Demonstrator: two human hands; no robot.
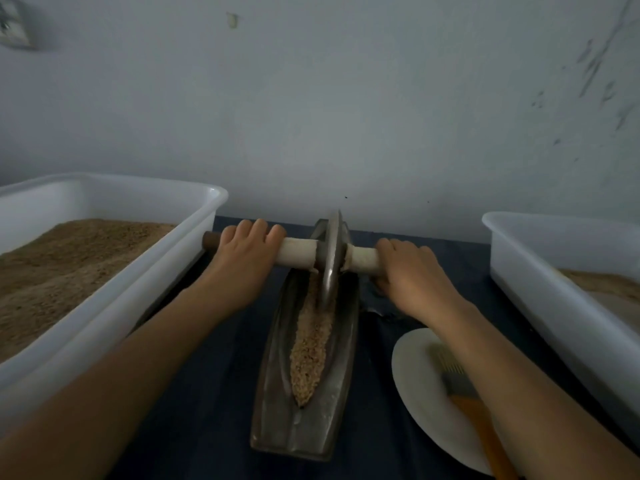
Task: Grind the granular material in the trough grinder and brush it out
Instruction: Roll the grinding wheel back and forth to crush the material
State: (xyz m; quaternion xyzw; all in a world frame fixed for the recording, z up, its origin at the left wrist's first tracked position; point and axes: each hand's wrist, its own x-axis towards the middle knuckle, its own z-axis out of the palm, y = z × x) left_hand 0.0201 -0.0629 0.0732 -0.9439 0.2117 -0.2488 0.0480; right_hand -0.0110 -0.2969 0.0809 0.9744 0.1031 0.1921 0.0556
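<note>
Item: trough [277, 403], metal, boat-shaped, on dark cloth, long axis running from me toward the wall. Contents: grain [310, 344], a coarse tan strip along the groove, from the near tip up to the wheel [333, 258]. Wheel stood on edge at the far end of the trough, its rim down in the grain. Axle [298, 252] lay crosswise, square to the trough. I had my left hand [242, 261] wrapped over the axle left of the wheel, fingers curled round it; my right hand [412, 271] gripped the right stub the same way, also close in. Both hands sat about equally near the wheel. Nearly all the grain lay on my side of the wheel, so I judged the next stroke had to roll back toward me along the groove. Also noted: brush [474, 410] on a white plate [415, 368] under my right forearm; white tub [114, 289] of tan material at left; second tub [554, 289] at right
</note>
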